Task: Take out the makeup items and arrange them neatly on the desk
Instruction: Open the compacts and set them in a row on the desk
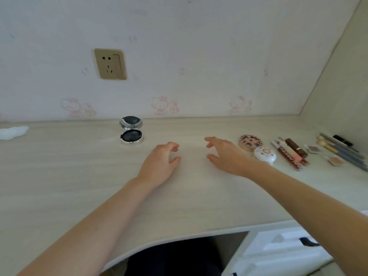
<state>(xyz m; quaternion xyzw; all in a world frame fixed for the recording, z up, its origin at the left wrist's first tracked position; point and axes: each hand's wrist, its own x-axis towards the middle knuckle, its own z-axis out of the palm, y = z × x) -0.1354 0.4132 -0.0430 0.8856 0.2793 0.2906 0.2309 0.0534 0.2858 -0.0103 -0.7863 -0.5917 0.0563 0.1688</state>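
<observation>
At the right of the frame, a dark red tube (289, 158) on the bench (79, 176) carries white lettering along its length, too blurred to read. No other text shows.

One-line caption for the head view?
Both empty hands, left hand and right hand, hover over desk between open compact and makeup row.

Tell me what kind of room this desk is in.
Probably a bedroom or a child's room at home. The wall has pink cartoon-cat wallpaper, a wall socket sits above a light wooden desk, and makeup such as an open compact is laid out on it.
</observation>
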